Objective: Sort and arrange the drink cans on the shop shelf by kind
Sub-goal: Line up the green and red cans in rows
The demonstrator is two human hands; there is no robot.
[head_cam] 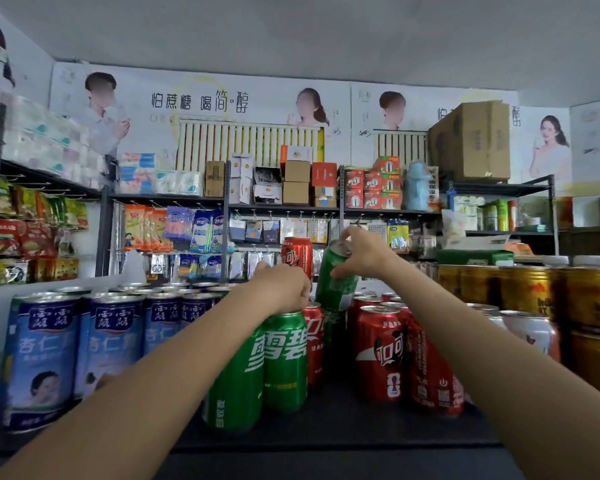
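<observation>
While the left hand (280, 285) grips an upright red can (297, 256), the right hand (362, 252) holds a green can (336, 282) tilted, top leaning right.

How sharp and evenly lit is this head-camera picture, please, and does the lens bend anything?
Head view: wide-angle bending curves the blue cans at the left edge and the gold cans at the right; lighting is soft and flat, with only faint sheen on the red cans; the lifted green can in the right hand looks slightly blurred.
</observation>
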